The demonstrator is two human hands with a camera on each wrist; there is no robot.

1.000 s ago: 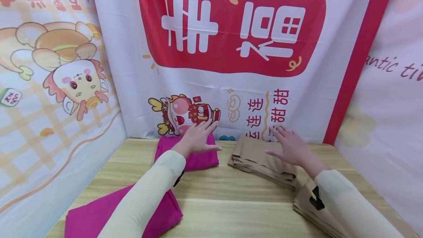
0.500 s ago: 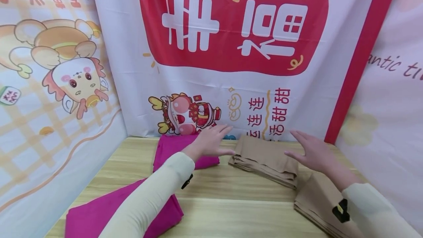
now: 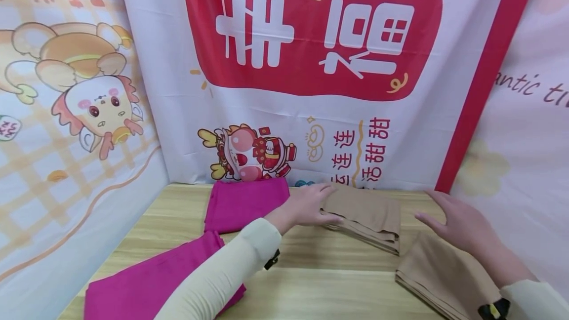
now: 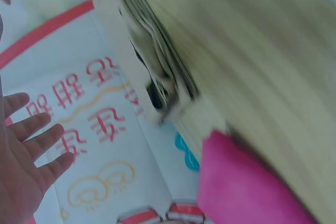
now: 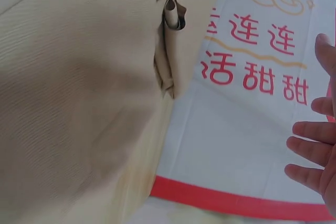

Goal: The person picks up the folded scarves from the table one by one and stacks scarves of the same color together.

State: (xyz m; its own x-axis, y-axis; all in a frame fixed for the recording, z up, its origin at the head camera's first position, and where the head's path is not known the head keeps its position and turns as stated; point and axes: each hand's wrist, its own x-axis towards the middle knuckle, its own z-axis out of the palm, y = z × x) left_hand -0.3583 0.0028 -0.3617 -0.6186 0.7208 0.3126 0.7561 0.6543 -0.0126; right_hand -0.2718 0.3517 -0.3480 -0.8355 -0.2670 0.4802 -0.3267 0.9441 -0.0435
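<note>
Four pieces are folded cloths, but two are magenta and two tan. The far magenta cloth (image 3: 244, 204) lies by the back wall; the near magenta cloth (image 3: 146, 280) is partly behind the left sleeve. My left hand (image 3: 308, 206) hovers with extended fingers, overlapping the left end of the far tan cloth (image 3: 366, 214) in the head view. In the left wrist view the left hand (image 4: 23, 166) holds nothing, fingers spread. My right hand (image 3: 464, 226) is over the near tan cloth (image 3: 444, 275), and its fingers (image 5: 310, 150) are spread and bare in the right wrist view.
A light wood-grain table (image 3: 306, 290) carries the cloths. Behind it hangs a white banner (image 3: 400, 137) with a red panel and lettering. Printed cloth walls stand at the left (image 3: 75, 172) and right (image 3: 520, 162). Black straps (image 3: 272, 260) are on the wrists.
Both hands have moved right: the left from over the far magenta cloth to the far tan one, the right from the far tan cloth to above the near tan one. The cloths stay in place.
</note>
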